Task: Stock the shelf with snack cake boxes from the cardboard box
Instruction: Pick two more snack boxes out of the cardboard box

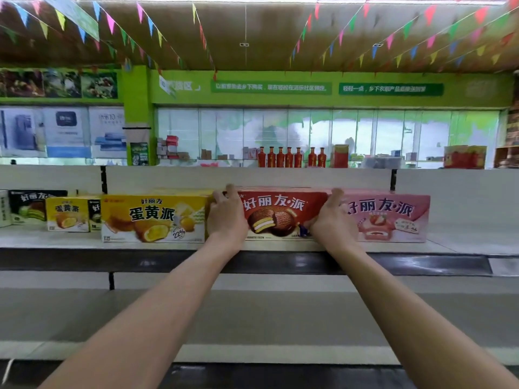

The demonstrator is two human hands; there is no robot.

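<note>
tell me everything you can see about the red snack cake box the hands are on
The red snack cake box is a long, flat carton, cardboard by the look of it, with white characters and a picture of chocolate-coated pies, one cut open to a white filling. It stands on its long edge on the upper shelf, front facing out, between the yellow box and the pink box. The left hand grips its left end, the right hand its right end.

The long red printed cardboard snack cake box (283, 214) has a smooth, slightly glossy face, as do the yellow cardboard box (153, 219) and the pink cardboard box (393, 220). The pale grey shelf (56, 238) looks matt and smooth.
</note>
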